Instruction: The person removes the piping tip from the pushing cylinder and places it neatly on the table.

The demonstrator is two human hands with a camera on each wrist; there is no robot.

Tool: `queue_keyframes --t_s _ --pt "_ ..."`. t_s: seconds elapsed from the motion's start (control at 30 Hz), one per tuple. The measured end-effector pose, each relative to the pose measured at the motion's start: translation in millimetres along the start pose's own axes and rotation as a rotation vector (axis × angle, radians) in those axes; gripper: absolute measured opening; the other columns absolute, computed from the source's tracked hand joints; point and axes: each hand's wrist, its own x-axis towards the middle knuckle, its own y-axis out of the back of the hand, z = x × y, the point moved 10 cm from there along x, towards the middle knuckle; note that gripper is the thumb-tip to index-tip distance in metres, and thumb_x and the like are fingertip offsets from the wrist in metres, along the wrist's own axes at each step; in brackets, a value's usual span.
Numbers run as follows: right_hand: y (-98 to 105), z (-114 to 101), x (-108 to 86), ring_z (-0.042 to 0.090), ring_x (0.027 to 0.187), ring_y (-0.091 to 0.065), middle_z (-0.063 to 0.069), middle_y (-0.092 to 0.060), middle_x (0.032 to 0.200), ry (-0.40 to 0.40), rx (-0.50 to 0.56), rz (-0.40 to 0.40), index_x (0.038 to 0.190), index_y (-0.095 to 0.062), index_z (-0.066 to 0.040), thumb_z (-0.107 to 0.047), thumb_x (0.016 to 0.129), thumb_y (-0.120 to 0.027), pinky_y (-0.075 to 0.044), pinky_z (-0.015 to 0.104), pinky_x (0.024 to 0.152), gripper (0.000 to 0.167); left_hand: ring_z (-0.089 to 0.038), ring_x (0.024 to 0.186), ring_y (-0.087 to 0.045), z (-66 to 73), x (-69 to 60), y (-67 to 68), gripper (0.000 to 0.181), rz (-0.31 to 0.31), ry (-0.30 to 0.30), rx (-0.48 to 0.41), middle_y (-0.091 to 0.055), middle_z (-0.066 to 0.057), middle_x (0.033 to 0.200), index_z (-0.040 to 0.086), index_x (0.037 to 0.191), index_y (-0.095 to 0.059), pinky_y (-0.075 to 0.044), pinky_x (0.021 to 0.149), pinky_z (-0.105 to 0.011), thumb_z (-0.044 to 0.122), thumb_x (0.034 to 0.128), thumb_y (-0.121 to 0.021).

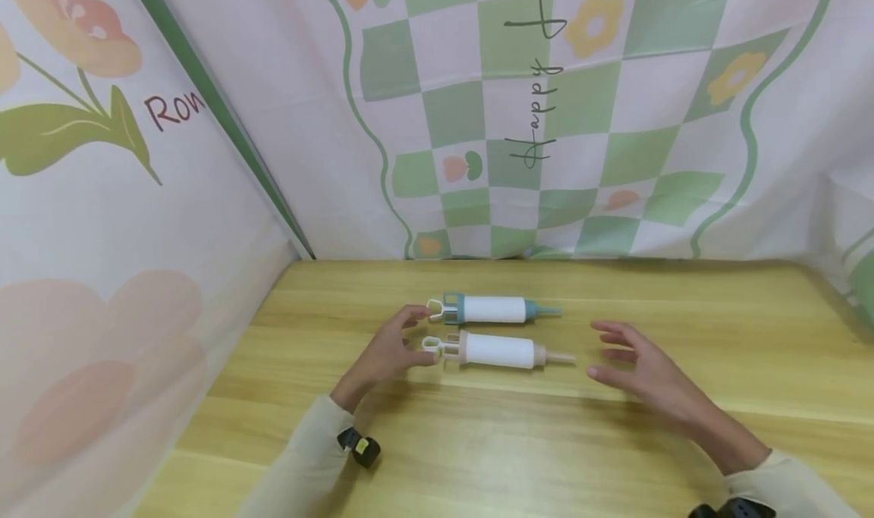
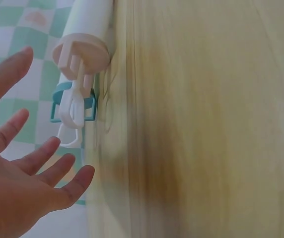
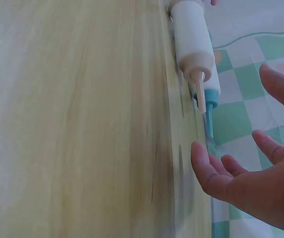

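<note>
At the near side, a left sleeve and a right sleeve are coming in over the wooden table, each wrist bearing a black device, the left one showing a yellow patch. Farther in, the right hand is hovering just beyond the nozzle tips, thumb and fingers standing apart, gripping nothing. The left hand is holding its thumb and fingers spread around the handle ends, clamped on nothing; whether a fingertip is touching a handle, I cannot tell. Between the hands, the pink syringe is lying on its side on the table, its white loop handle pointing toward the left hand and its nozzle toward the right. Just behind it, the teal syringe is lying nearly parallel, handle and nozzle facing the same ways, its barrel also white. Beyond the table's far edge, a back cloth is hanging with green checks, flowers and sideways "Happy" lettering, while a side cloth printed with large flowers is rising at the left.
</note>
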Motion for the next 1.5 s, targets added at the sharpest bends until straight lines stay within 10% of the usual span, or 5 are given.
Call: queue_keyframes --t_s 0.37,1.5 --pt "-9 4 1.0 0.058 0.128 -0.037 0.034 -0.03 0.147 -0.011 -0.031 -0.025 0.152 -0.028 -0.001 -0.02 0.095 -0.071 -0.045 0.07 0.088 0.075 -0.038 0.133 -0.044 2.4 10.0 -19.4 0.073 -0.059 -0.083 0.031 -0.048 -0.014 0.145 0.002 0.14 -0.047 -0.038 0.106 -0.058 0.014 0.0783 -0.085" --pt "-32 -1 27.2 0.05 0.126 -0.047 0.03 -0.042 0.144 -0.011 0.056 0.015 0.144 -0.043 0.001 -0.015 0.093 -0.072 -0.053 0.051 0.091 0.061 -0.029 0.123 -0.053 -0.8 19.0 -29.5 0.071 -0.029 -0.064 0.03 -0.055 -0.013 0.135 0.006 0.135 -0.055 -0.046 0.1 -0.045 0.009 0.0726 -0.088"
